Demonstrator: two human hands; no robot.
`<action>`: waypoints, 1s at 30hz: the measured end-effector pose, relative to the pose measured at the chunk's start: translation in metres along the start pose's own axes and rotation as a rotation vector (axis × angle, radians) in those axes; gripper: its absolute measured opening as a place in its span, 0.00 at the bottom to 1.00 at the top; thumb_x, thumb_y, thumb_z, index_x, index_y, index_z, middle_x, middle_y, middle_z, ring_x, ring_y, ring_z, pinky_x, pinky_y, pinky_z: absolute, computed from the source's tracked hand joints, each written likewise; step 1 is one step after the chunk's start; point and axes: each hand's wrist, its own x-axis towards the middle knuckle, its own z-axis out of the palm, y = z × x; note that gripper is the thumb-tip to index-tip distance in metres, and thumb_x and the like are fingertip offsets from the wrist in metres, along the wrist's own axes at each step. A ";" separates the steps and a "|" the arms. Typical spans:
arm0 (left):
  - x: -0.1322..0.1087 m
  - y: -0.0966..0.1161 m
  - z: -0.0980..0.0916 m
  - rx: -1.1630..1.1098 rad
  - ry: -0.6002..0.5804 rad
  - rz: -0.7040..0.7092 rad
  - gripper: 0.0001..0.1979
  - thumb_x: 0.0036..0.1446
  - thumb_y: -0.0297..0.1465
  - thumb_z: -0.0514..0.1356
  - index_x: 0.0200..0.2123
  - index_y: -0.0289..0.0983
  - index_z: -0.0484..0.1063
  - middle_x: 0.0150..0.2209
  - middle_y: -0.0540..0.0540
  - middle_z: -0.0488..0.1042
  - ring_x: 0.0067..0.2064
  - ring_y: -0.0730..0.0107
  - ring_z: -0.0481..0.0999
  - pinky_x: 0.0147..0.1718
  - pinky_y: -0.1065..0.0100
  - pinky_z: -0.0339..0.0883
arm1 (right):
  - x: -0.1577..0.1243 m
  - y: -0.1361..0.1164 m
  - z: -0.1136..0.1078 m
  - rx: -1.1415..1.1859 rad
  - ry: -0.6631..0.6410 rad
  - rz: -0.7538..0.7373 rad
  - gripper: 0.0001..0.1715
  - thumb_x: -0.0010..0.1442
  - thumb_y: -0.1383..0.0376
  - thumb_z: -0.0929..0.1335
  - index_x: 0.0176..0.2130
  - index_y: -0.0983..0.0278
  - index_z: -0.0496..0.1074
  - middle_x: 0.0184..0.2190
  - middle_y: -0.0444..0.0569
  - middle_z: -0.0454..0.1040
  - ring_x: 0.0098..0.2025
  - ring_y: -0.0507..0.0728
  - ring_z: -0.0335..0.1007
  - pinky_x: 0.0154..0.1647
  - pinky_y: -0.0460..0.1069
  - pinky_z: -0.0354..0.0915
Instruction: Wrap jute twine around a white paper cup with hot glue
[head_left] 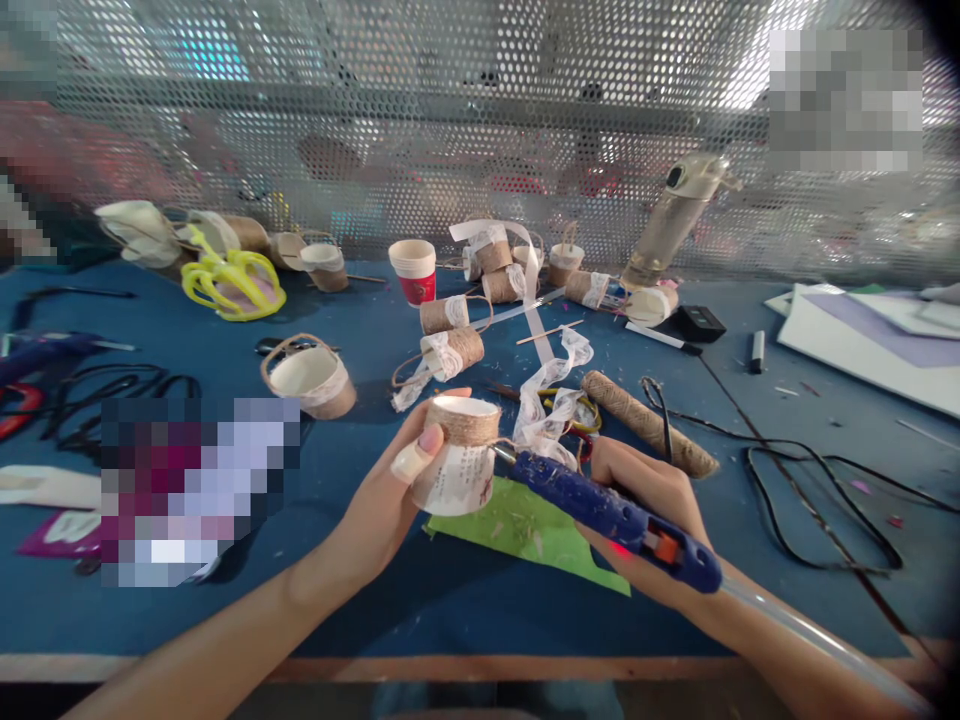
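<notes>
My left hand (409, 465) grips a small white paper cup (455, 482), tilted, with twine (461, 428) wound round its upper part. In my right hand (652, 490) is a blue hot glue gun (600, 505), its metal nozzle at the cup's right side, just below the twine band. A clear glue stick (795, 625) sticks out of the gun's back end. The loose twine runs from the cup toward my right hand. Beneath the cup lies a green sheet (525, 530). White lace ribbon (551, 395) curls behind the gun, near a twine roll (649, 425).
Several twine-wrapped cups with lace and handles stand or lie about, one basket-like cup (315, 385) at left. A red paper cup (412, 272), a yellow woven crown-like piece (232, 285), a bottle (667, 220), black cord (817, 510) and white boards (885, 340) are on the blue table. A perforated metal screen (450, 120) rises behind.
</notes>
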 end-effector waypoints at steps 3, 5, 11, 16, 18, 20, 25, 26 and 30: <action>0.000 -0.002 -0.002 0.033 -0.017 -0.001 0.24 0.63 0.43 0.58 0.61 0.46 0.68 0.52 0.45 0.77 0.51 0.55 0.76 0.42 0.66 0.71 | 0.000 0.001 0.000 -0.002 -0.003 -0.006 0.21 0.49 0.75 0.68 0.27 0.59 0.50 0.24 0.37 0.54 0.24 0.49 0.49 0.24 0.45 0.49; -0.001 -0.003 -0.003 0.039 -0.024 -0.002 0.24 0.63 0.43 0.58 0.61 0.47 0.67 0.54 0.46 0.76 0.53 0.55 0.75 0.45 0.65 0.71 | 0.000 0.002 0.001 0.006 -0.017 -0.013 0.22 0.48 0.76 0.68 0.28 0.59 0.50 0.24 0.37 0.55 0.23 0.48 0.49 0.24 0.45 0.49; -0.001 -0.001 0.000 0.026 0.009 -0.006 0.24 0.63 0.44 0.58 0.60 0.46 0.69 0.50 0.46 0.79 0.49 0.57 0.76 0.40 0.67 0.71 | -0.001 0.003 0.000 0.011 -0.023 0.001 0.22 0.45 0.78 0.67 0.28 0.59 0.51 0.24 0.36 0.55 0.23 0.48 0.48 0.24 0.45 0.48; 0.000 0.003 0.006 -0.009 0.045 -0.031 0.26 0.61 0.45 0.60 0.60 0.43 0.69 0.45 0.46 0.81 0.45 0.59 0.79 0.40 0.67 0.71 | -0.001 0.003 -0.001 0.004 -0.032 0.010 0.22 0.44 0.78 0.67 0.27 0.59 0.51 0.23 0.37 0.56 0.23 0.48 0.49 0.24 0.44 0.49; 0.000 0.004 0.006 -0.038 0.050 -0.049 0.26 0.60 0.44 0.61 0.59 0.43 0.70 0.44 0.45 0.81 0.43 0.60 0.79 0.40 0.66 0.72 | -0.001 0.003 -0.001 0.009 -0.024 0.012 0.22 0.45 0.78 0.67 0.27 0.59 0.50 0.23 0.36 0.56 0.23 0.48 0.49 0.23 0.44 0.49; 0.000 0.004 0.006 -0.064 0.060 -0.057 0.26 0.59 0.44 0.61 0.58 0.42 0.70 0.43 0.45 0.81 0.43 0.60 0.80 0.40 0.67 0.72 | 0.000 0.003 -0.001 0.017 -0.014 0.019 0.21 0.46 0.77 0.67 0.27 0.59 0.50 0.23 0.36 0.55 0.23 0.48 0.49 0.23 0.44 0.49; 0.001 0.004 0.004 -0.112 0.050 -0.060 0.23 0.60 0.42 0.61 0.56 0.40 0.71 0.41 0.45 0.82 0.39 0.59 0.81 0.37 0.65 0.73 | 0.002 0.001 -0.001 0.018 -0.015 0.027 0.21 0.49 0.75 0.67 0.27 0.59 0.49 0.23 0.37 0.54 0.23 0.48 0.48 0.23 0.44 0.49; 0.001 0.004 0.004 -0.119 0.044 -0.065 0.23 0.60 0.42 0.61 0.56 0.40 0.71 0.41 0.45 0.82 0.38 0.60 0.81 0.37 0.65 0.73 | 0.002 0.001 -0.001 0.024 -0.019 0.024 0.21 0.49 0.75 0.67 0.27 0.59 0.49 0.23 0.37 0.54 0.23 0.48 0.48 0.23 0.44 0.50; 0.001 0.003 0.005 -0.088 0.049 -0.065 0.22 0.60 0.43 0.61 0.54 0.41 0.72 0.43 0.46 0.82 0.41 0.60 0.80 0.40 0.65 0.72 | 0.002 0.001 -0.001 0.041 -0.020 0.038 0.21 0.49 0.75 0.67 0.27 0.59 0.49 0.23 0.37 0.54 0.24 0.49 0.48 0.24 0.45 0.49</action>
